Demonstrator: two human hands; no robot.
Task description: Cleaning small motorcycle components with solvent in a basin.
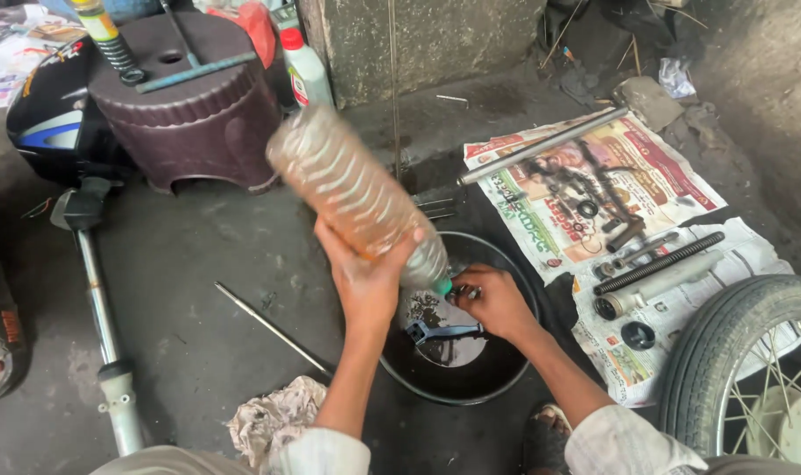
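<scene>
A: Nearest first, what's by the knees?

B: A crumpled rag (273, 420) on the concrete, one spoked wheel (752, 369) at the right, and a fork leg (101, 317) lying lengthwise at the left.

A: And the hands?

B: The left hand (365, 281) is closed round the lower body of a clear plastic bottle (356, 198) of amber liquid. Its long axis runs from upper left down to lower right, with the green neck lowest, just beside the right hand (497, 303). That hand is pinched shut on a small metal part (464, 291), held over the black basin (418, 374), so the right hand is the nearer one to the neck.

A: Anything in the basin?

B: Dark liquid and one blue-handled tool (440, 332).

A: Further out?

B: One thin rod (273, 327) left of the basin. On the newspaper (647, 167): one long coil spring (660, 262), one silver tube (541, 145), plus small rings and bolts too jumbled to count. Beyond, one brown stool (189, 114) and one white bottle (306, 66).
</scene>
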